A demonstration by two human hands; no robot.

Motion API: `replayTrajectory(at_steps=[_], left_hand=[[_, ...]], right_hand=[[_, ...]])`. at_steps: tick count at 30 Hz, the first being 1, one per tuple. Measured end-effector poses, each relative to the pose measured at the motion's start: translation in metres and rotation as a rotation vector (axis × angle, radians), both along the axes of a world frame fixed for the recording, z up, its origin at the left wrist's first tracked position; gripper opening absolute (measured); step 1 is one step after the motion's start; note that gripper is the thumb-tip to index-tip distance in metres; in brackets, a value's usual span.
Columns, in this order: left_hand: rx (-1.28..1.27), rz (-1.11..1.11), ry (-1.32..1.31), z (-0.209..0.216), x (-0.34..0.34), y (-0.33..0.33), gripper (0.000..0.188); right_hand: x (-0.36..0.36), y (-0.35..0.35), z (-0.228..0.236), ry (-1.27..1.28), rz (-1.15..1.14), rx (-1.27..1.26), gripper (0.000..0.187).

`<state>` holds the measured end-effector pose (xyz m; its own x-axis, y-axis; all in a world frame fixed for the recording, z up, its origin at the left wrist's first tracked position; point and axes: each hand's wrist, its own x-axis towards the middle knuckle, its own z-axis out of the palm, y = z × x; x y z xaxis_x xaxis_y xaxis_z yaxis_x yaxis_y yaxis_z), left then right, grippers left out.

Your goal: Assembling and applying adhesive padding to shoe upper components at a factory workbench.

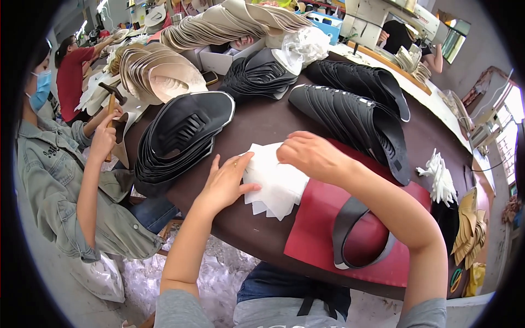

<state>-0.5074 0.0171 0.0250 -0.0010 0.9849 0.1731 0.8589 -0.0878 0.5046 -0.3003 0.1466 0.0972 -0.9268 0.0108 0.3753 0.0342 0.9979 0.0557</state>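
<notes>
A small pile of thin white sheets with pointed corners (276, 188) lies on the brown table in front of me. My left hand (225, 181) rests along the left side of the pile, with its fingers and thumb spread. At the upper right edge of the pile is my right hand (310, 155), fingers curled and pinched together at a white sheet; its fingertips are partly hidden. Under my right forearm lies a red sheet (306, 232). On that sheet stands a black curved shoe-upper piece (340, 232), bent into an open loop.
Stacked black shoe uppers (183, 131) stand at the left, with more black stacks (350, 117) at the far right. Beige stacked pieces (229, 24) line the back. White gloves (437, 177) lie at the right edge. A masked co-worker at my left holds a hammer (111, 104).
</notes>
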Motion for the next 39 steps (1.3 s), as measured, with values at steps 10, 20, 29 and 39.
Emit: replayTrajectory(at_steps=[10,20,29,39], left_hand=[[0.156,-0.024,0.352,0.049,0.049,-0.022,0.044],[-0.057,-0.125,-1.111,0.083,0.212,-0.11,0.032],[-0.684,-0.323,-1.318,0.063,0.217,-0.126,0.049],[-0.133,-0.654,-1.499,0.137,0.285,-0.099,0.045]], right_hand=[[0.117,-0.117,0.126,0.461,-0.458,-0.307,0.018],[0.188,-0.183,0.091,0.459,-0.429,-0.729,0.012],[0.246,-0.239,0.058,0.259,-0.628,-1.024,0.007],[0.261,-0.291,0.092,1.185,-0.625,-0.842,0.016]])
